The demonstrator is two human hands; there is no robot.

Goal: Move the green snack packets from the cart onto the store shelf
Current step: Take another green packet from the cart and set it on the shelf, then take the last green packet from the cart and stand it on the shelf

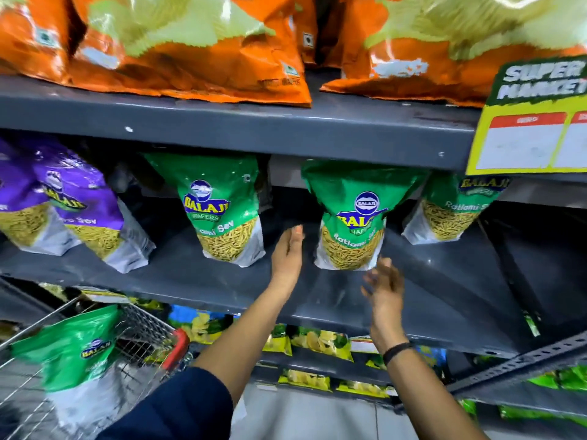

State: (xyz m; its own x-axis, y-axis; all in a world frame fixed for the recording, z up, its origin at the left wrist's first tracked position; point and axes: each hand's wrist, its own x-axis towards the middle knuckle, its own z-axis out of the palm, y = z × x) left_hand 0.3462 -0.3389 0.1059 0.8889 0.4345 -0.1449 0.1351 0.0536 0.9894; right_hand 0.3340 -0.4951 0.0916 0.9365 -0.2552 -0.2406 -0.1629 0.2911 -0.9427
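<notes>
Three green snack packets stand upright on the grey middle shelf (178, 281): one left of centre (227, 211), one in the middle (355, 214), one at the right (454, 208). My left hand (287, 249) is open just left of the middle packet, palm toward it, not touching. Just below and right of that packet's bottom edge my right hand (382, 287) hovers, fingers spread and blurred. Another green packet (76, 350) sits in the wire cart (139, 331) at the lower left.
Purple snack packets (63, 201) stand at the shelf's left end. Orange bags (190, 49) fill the shelf above, and a yellow price sign (527, 122) hangs at its right. Yellow packets (320, 341) line the lower shelves. The cart has a red handle (178, 347).
</notes>
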